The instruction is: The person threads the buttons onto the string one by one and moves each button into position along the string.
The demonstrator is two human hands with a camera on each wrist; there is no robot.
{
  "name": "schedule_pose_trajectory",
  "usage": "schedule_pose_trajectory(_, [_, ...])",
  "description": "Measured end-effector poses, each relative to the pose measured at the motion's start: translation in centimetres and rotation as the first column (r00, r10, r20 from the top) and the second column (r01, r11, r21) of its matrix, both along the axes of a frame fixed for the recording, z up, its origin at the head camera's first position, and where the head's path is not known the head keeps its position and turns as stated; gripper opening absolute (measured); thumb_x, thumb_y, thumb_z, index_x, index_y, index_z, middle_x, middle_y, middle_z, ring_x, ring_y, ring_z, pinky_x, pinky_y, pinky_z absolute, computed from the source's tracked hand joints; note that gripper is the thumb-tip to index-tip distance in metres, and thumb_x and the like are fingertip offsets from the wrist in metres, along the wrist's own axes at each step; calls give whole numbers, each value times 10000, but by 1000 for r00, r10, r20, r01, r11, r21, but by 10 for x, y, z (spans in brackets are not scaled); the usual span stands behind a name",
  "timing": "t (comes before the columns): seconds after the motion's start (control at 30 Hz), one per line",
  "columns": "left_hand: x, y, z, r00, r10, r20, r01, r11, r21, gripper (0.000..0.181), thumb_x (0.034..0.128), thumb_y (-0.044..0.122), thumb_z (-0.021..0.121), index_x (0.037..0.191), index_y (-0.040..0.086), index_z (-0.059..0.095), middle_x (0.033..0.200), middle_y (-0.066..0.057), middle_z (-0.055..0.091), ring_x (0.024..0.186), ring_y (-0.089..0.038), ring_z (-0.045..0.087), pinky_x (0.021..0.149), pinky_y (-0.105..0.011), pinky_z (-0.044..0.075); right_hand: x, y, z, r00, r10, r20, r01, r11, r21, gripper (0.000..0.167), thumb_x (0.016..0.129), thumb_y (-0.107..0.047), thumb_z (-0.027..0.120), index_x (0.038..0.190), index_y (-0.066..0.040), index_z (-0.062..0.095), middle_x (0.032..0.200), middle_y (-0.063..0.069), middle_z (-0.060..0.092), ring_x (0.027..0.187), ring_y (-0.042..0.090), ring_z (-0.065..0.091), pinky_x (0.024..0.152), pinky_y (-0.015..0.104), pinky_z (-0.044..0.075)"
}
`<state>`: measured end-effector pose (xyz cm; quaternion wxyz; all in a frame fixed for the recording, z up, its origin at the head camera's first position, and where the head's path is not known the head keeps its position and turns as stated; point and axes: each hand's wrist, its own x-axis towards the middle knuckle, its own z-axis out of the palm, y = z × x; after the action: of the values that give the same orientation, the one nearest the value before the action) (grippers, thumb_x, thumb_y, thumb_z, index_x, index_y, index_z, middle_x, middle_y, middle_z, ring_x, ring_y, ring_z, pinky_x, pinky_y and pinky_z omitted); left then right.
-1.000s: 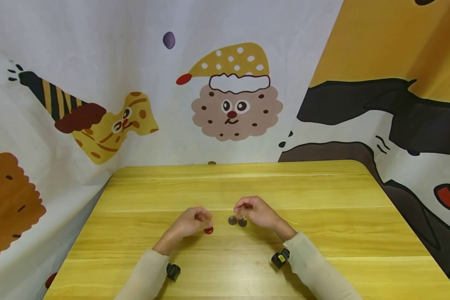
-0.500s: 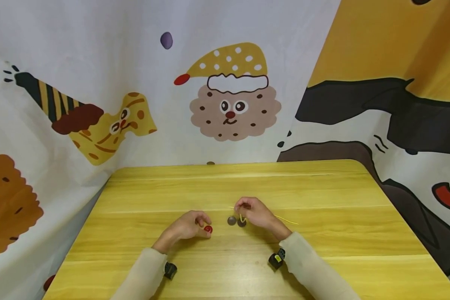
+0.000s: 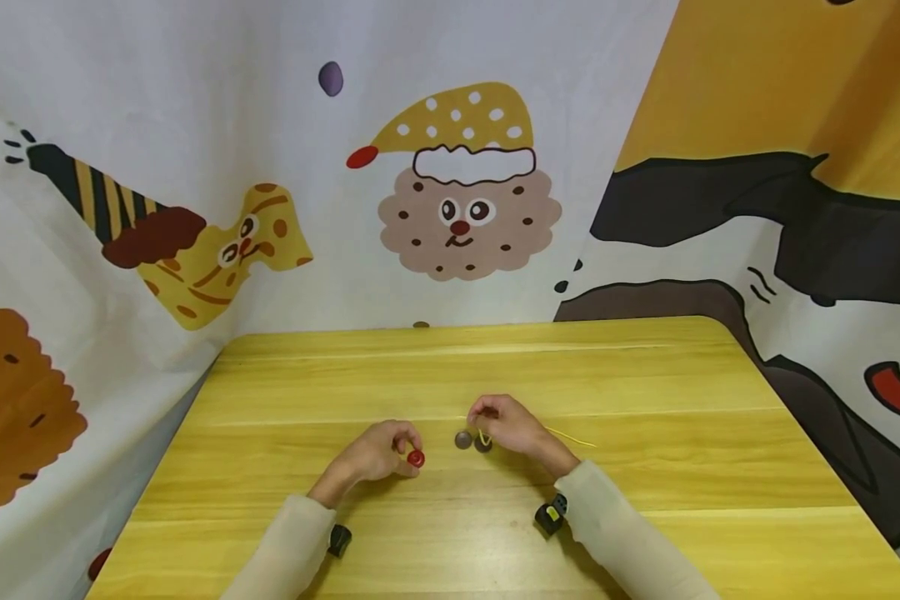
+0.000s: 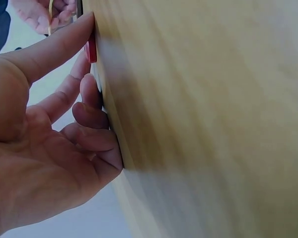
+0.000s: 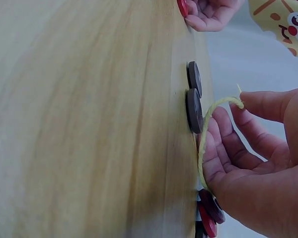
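Observation:
My left hand (image 3: 373, 452) rests on the table, its thumb and a finger holding a red button (image 3: 416, 458) at its edges. In the left wrist view the red button (image 4: 92, 49) shows between them. My right hand (image 3: 512, 425) pinches a yellow string (image 5: 203, 144) near one end, thumb against finger. Beside that hand, one brown button (image 5: 194, 79) and a second brown button (image 5: 193, 110) lie close together. Under the right hand, a dark button (image 5: 211, 206) and a red one (image 5: 207, 220) sit by the string; whether it passes through them is hidden.
The string's loose tail (image 3: 570, 437) stretches over the wooden table (image 3: 450, 542) to the right of the right wrist. Behind the table hangs a printed cloth (image 3: 270, 100). A small black camera is strapped at each wrist.
The left thumb has moved out to the near side of the red button, which now shows more fully. The right hand has barely moved, still pinching the string.

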<state>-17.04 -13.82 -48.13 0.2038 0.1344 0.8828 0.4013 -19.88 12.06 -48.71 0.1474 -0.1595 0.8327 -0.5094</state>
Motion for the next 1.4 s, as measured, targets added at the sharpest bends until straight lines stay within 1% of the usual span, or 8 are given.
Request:
schedule_pose_trajectory(0.3, [1, -1, 0, 999, -16, -33, 17, 1000, 19, 263, 761, 134, 859, 936, 112, 664, 861, -59, 554, 810, -178, 484, 718, -332, 392, -2, 0, -3, 1000, -8, 12, 9, 1000, -11, 109, 977, -97, 599, 938, -40, 683, 906, 77, 652, 789, 176, 547, 662, 312, 454])
schedule_pose_trajectory(0.53, [1, -6, -1, 996, -48, -74, 52, 997, 54, 194, 802, 197, 834, 952, 130, 730, 868, -3, 637, 801, -155, 551, 720, -295, 446, -2, 0, -2, 1000, -3, 9, 4, 1000, -8, 109, 973, -87, 598, 941, -29, 685, 903, 84, 653, 790, 179, 547, 663, 309, 454])
schedule_pose_trajectory(0.7, [1, -9, -3, 995, -48, -82, 55, 994, 89, 154, 838, 206, 802, 969, 132, 771, 874, 40, 680, 812, -151, 591, 709, -281, 478, -2, 0, -2, 1000, -1, 15, 1, 1000, -5, 111, 975, -92, 599, 946, -27, 684, 907, 88, 655, 797, 180, 553, 667, 306, 456])
schedule_pose_trajectory(0.83, [2, -10, -2, 995, -26, -100, 36, 994, 101, 136, 880, 228, 763, 983, 142, 790, 941, 39, 740, 906, -161, 648, 788, -321, 519, -2, -1, -1, 1000, -1, 17, 1, 1000, -7, 113, 976, -93, 596, 948, -24, 682, 905, 90, 653, 794, 181, 552, 658, 299, 454])
schedule_pose_trajectory(0.93, [2, -10, -2, 994, 6, -106, 5, 994, 109, 127, 902, 244, 739, 971, 156, 799, 972, 43, 752, 955, -155, 662, 834, -358, 528, -2, -1, -1, 1000, 2, 15, -2, 1000, -11, 113, 977, -90, 595, 947, -21, 680, 904, 94, 651, 791, 178, 547, 648, 288, 449])
schedule_pose_trajectory(1.0, [2, -10, -2, 994, 33, -100, -22, 993, 112, 126, 906, 256, 734, 956, 164, 804, 968, 38, 753, 936, -146, 665, 819, -363, 535, -2, 0, -1, 1000, 4, 14, -3, 1000, -14, 111, 976, -91, 597, 948, -22, 680, 904, 96, 650, 785, 174, 543, 640, 281, 446])
schedule_pose_trajectory(1.17, [1, -10, -2, 992, 89, -91, -78, 990, 115, 136, 902, 279, 735, 925, 168, 809, 936, 27, 756, 853, -112, 663, 743, -322, 539, -2, 0, 0, 1000, 6, 10, -6, 1000, -5, 110, 976, -100, 598, 945, -38, 684, 903, 91, 649, 776, 164, 535, 630, 275, 444])
schedule_pose_trajectory(1.4, [1, -11, -2, 987, 129, -95, -117, 986, 118, 131, 903, 282, 732, 913, 177, 810, 929, 21, 759, 821, -114, 660, 708, -299, 533, -3, 0, -1, 1000, 3, 19, -3, 1000, -3, 103, 974, -106, 602, 946, -58, 689, 887, 57, 646, 777, 166, 542, 651, 286, 455])
